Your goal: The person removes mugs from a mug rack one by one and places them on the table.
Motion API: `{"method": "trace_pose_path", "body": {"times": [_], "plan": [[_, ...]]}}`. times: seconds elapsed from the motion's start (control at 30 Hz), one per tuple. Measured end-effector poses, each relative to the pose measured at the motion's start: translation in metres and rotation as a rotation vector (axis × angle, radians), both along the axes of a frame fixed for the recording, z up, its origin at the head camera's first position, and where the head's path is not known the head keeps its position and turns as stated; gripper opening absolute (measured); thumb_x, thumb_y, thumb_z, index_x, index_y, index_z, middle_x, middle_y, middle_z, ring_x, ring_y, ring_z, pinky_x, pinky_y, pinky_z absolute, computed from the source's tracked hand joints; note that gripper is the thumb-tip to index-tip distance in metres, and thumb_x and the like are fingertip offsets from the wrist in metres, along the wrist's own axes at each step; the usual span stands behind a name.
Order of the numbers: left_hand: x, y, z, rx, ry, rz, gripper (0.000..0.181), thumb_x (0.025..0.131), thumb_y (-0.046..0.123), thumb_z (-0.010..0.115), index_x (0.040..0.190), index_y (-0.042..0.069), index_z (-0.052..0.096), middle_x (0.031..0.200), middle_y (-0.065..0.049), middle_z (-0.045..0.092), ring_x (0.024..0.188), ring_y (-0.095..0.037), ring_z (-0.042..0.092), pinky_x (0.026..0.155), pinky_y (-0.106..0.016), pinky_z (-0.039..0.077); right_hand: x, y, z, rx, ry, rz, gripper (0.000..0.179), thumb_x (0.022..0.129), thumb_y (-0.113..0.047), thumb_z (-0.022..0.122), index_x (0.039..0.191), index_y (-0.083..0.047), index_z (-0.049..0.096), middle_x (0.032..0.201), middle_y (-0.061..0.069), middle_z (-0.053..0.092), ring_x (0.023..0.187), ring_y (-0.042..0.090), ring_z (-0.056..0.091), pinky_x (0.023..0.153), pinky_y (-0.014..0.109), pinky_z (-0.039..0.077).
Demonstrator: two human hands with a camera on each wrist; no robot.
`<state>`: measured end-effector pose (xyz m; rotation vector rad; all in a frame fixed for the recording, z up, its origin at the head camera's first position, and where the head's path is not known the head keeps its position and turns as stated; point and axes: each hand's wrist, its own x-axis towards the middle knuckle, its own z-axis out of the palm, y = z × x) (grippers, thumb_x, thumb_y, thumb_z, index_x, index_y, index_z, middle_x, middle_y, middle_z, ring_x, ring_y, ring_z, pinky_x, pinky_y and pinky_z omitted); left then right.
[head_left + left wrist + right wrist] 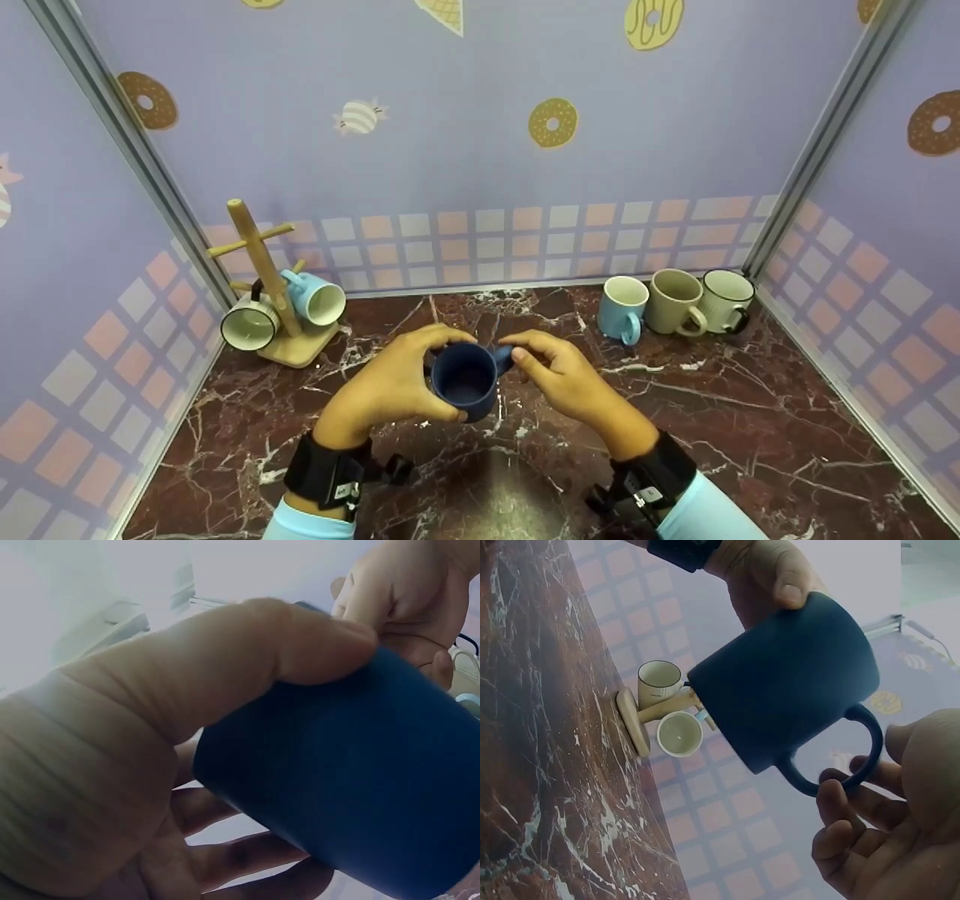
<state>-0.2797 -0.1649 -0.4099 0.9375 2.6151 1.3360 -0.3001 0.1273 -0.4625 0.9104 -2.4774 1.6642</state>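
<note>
A dark blue mug (465,381) is held up above the marbled table, its open top towards the head camera. My left hand (390,379) grips its body from the left, with the thumb (322,645) near the rim and the other fingers round the far side. On the right, my right hand (566,375) has its thumb and fingers at the mug's handle (870,739), pinching it. The right wrist view shows the handle as a full loop with fingertips (832,787) against its lower outer edge.
At the left stands a wooden mug tree (259,259), with a white black-rimmed mug (250,326) and a light blue mug (316,298) hanging on it. Another light blue mug (621,304), a beige mug (671,300) and a white mug (726,300) line the back right, near the wall.
</note>
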Motion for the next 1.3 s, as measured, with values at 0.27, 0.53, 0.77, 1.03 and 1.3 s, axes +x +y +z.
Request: {"method": "trace_pose_path", "body": {"times": [0.27,0.53,0.77,1.03,1.3], "plan": [[-0.002,-0.003,-0.002,-0.05,0.017,-0.09,0.085,0.07,0.014,0.102,0.148,0.023,0.071,0.134,0.007,0.077,0.124,-0.021,0.072,0.114,-0.051,0.055,0.003,0.001,0.001,0.058,-0.029,0.055,0.021,0.117,-0.019,0.062,0.124,-0.01,0.079,0.102,0.011,0.074,0.079,0.015,0.065,0.073,0.027,0.06],[-0.004,-0.003,-0.005,-0.101,0.014,-0.142,0.087,0.068,0.01,0.1,0.149,0.022,0.071,0.135,0.006,0.078,0.125,-0.02,0.07,0.115,-0.049,0.055,0.003,0.002,0.002,0.153,-0.013,0.121,0.02,0.116,-0.023,0.066,0.111,-0.01,0.08,0.092,0.0,0.071,0.076,0.007,0.06,0.071,0.023,0.055],[-0.006,-0.003,-0.007,-0.112,0.004,-0.16,0.087,0.069,0.009,0.099,0.15,0.02,0.07,0.136,0.006,0.078,0.126,-0.02,0.07,0.116,-0.049,0.054,0.002,0.004,0.004,0.183,-0.034,0.133,0.027,0.116,-0.025,0.066,0.109,-0.002,0.079,0.086,-0.003,0.066,0.071,0.005,0.057,0.067,0.021,0.052],[-0.011,-0.003,-0.012,-0.063,-0.055,-0.091,0.095,0.072,0.015,0.102,0.158,0.026,0.065,0.147,0.004,0.074,0.135,-0.026,0.069,0.124,-0.064,0.05,-0.004,0.007,0.002,0.157,-0.054,0.073,0.028,0.115,-0.024,0.066,0.1,-0.004,0.077,0.079,-0.001,0.067,0.067,0.012,0.061,0.06,0.021,0.051],[-0.021,0.005,-0.025,-0.002,-0.032,0.14,0.081,0.083,0.03,0.101,0.156,0.019,0.068,0.152,-0.004,0.073,0.138,-0.032,0.068,0.128,-0.075,0.043,-0.014,0.014,-0.002,0.018,-0.179,-0.086,0.033,0.115,-0.023,0.065,0.097,0.004,0.072,0.075,-0.002,0.065,0.063,0.012,0.059,0.053,0.022,0.055]]}}
